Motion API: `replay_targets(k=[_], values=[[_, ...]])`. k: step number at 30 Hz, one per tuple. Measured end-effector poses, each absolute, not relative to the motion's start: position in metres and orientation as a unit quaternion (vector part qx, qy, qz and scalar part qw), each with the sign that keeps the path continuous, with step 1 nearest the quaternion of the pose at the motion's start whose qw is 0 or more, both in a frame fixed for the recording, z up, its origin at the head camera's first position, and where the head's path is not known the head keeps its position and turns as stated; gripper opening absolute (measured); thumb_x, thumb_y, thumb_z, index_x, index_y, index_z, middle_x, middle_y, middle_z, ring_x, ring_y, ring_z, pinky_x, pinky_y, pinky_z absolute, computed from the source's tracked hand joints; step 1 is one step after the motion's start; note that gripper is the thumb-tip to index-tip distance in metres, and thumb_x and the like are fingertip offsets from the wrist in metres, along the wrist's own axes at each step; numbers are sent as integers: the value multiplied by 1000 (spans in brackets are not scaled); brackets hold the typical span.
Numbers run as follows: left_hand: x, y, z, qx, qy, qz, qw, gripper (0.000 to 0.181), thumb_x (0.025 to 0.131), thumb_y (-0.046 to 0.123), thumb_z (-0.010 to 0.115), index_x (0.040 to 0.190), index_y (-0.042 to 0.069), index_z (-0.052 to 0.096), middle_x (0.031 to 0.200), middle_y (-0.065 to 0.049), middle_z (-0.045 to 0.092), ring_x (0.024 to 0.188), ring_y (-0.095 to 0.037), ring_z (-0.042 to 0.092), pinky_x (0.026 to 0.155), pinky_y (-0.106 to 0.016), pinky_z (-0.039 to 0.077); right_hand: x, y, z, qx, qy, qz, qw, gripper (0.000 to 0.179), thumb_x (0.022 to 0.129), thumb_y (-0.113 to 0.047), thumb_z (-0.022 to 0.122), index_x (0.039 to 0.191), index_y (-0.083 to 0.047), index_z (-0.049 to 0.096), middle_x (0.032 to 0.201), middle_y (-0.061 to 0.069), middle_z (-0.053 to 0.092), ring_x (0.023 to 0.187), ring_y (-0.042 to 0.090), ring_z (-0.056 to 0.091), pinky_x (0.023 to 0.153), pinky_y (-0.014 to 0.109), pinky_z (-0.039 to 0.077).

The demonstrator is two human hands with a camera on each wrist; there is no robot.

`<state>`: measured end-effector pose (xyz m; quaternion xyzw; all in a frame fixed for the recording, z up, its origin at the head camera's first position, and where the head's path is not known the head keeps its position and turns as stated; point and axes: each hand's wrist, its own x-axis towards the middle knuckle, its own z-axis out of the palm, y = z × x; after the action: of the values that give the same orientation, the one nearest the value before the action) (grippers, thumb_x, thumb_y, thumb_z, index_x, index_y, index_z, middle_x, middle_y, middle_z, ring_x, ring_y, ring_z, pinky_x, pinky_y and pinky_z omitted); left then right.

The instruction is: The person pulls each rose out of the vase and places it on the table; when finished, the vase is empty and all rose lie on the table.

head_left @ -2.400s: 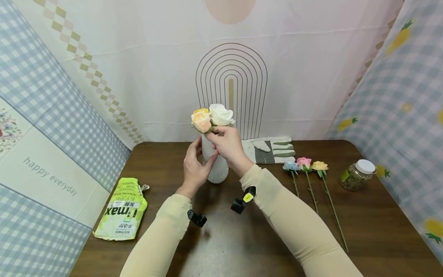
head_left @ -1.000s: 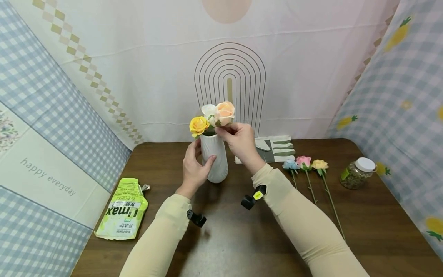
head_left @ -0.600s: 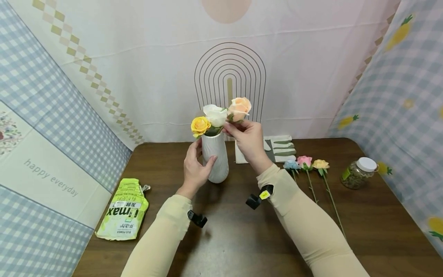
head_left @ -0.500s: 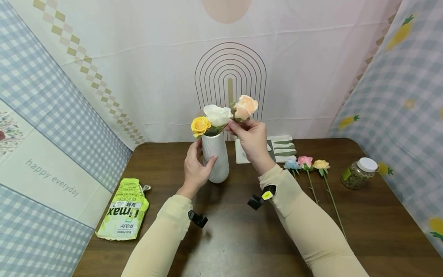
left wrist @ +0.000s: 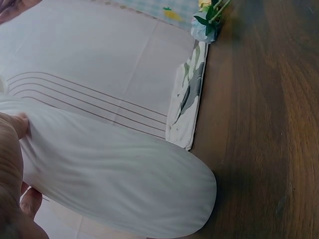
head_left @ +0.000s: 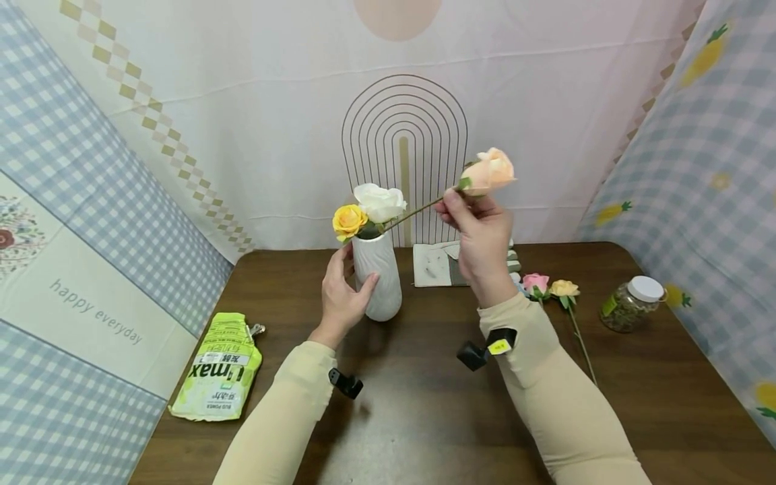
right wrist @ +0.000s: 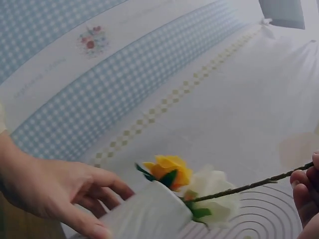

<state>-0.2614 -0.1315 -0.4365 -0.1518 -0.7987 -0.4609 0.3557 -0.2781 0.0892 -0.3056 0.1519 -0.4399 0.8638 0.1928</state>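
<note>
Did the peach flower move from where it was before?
Yes. The peach flower went right and up: from the left side of the arch on the curtain to mostly past its right side.

I note passage beneath the slanting peach rose stem (head_left: 417,212), between the vase (head_left: 386,273) and right hand (head_left: 485,239). A glove (head_left: 433,265) lies low along the far edge of the desk (head_left: 418,417). Jar (head_left: 632,306) obstructs near the far right corner; green bag (head_left: 218,370), near the left edge.
</note>
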Motion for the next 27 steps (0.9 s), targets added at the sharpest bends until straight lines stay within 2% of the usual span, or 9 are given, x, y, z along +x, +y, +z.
replay_targets(k=[5, 15, 22, 27], values=[[-261, -132, -437, -152, -798, -467, 350, 69, 79, 16, 79, 136, -1, 44, 131, -17, 52, 114, -28, 55, 86, -45, 53, -278, 121, -302, 128, -388, 887, 216, 15, 81, 1, 74, 90, 10, 67, 80, 17, 70, 67, 22, 68, 62, 27, 56], [-261, -131, -439, -150, -796, -468, 355, 69, 78, 15, 79, 136, -1, 44, 129, -17, 53, 114, -27, 55, 84, -44, 54, -265, 187, -320, 95, -373, 890, 245, 15, 86, 0, 69, 92, 12, 61, 89, 25, 68, 72, 27, 70, 57, 25, 55], [-260, -132, -437, -149, -796, -467, 356, 68, 79, 15, 79, 136, -1, 45, 129, -16, 53, 113, -26, 55, 84, -44, 54, -261, 206, -362, 56, -486, 843, 224, 26, 85, -6, 71, 98, 14, 62, 87, 20, 70, 72, 24, 69, 61, 28, 54], [-261, -132, -438, -148, -798, -465, 353, 69, 79, 15, 79, 136, 0, 44, 130, -16, 52, 114, -26, 54, 86, -43, 53, -263, 211, -393, 11, -550, 814, 185, 29, 85, -9, 72, 103, 13, 65, 84, 11, 72, 69, 16, 66, 56, 22, 53]])
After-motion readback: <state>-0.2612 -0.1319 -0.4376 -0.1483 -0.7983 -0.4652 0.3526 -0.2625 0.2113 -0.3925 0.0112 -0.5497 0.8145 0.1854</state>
